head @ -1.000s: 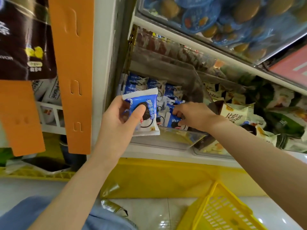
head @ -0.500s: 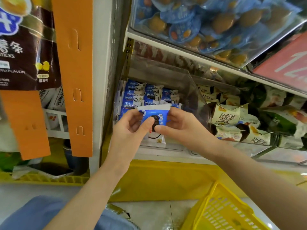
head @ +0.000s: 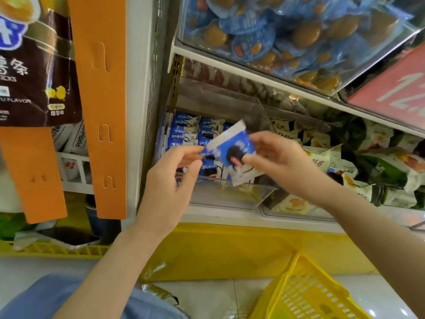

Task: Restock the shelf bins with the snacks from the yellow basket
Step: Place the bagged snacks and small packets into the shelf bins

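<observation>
I see the right hand (head: 282, 166) pinching a blue snack packet (head: 232, 146) just over the well-filled clear bin (head: 230, 196), the left hand (head: 172, 178) relaxed beside it, and the yellow basket (head: 305, 295) seemingly empty, so I judge little remains.

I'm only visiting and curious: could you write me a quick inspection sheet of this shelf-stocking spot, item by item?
Surface: white shelf carrying a clear bin.
Job's things: blue snack packet held over the bin; rows of blue packets inside it; yellow basket lower right, inside hidden.
Clutter: dark flat thing on a yellow crate, left.
Hands: right hand pinches the packet; left hand at its corner, grip blurred.
Cables: nothing seen.
Surroundings: orange strips, white-green packets in the next bin, red sign.
</observation>
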Tool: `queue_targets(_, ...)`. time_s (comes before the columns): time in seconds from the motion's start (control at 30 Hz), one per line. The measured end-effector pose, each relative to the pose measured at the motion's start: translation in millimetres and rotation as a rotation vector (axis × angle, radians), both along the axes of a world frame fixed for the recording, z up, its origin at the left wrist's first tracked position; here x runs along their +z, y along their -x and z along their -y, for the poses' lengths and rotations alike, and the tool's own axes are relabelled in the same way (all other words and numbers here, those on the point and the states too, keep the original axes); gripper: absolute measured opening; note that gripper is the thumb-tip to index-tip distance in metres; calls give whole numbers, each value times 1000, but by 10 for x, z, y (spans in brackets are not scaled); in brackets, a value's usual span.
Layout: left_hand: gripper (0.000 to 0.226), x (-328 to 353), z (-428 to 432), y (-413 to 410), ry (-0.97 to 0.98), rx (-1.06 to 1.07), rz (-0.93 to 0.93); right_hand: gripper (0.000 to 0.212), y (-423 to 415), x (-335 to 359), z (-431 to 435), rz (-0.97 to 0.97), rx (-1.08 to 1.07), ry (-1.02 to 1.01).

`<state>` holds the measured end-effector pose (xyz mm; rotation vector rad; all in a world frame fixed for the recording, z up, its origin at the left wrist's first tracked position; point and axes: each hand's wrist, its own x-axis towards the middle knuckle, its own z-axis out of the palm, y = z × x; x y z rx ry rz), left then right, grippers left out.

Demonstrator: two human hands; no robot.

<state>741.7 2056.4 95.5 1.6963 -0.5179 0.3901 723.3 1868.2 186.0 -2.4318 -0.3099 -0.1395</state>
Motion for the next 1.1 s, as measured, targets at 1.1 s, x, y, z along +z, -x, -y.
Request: queue_targets(1.1,34,-263,261,172,-644,139,265,48,494,-727,454,136,-23,601)
